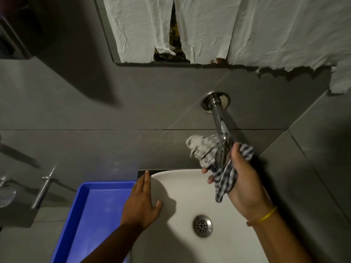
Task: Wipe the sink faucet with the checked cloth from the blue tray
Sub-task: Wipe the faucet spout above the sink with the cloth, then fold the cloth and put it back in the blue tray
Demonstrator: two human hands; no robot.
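Observation:
A chrome faucet [220, 118] juts out of the grey tiled wall above a white sink [182, 188]. My right hand [245, 185] holds the blue-and-white checked cloth [207, 150] bunched around the spout's outer end, which the cloth and my fingers partly hide. The cloth's tail hangs down over my palm. My left hand [142, 204] rests flat, fingers spread, on the sink's left rim. The blue tray [83, 209] lies left of the sink with nothing visible in it.
White paper towels [190, 29] cover a mirror above the faucet. A metal lever handle [44, 188] and a soap holder [6, 194] stick out of the wall at left. The sink drain [202, 225] lies between my arms.

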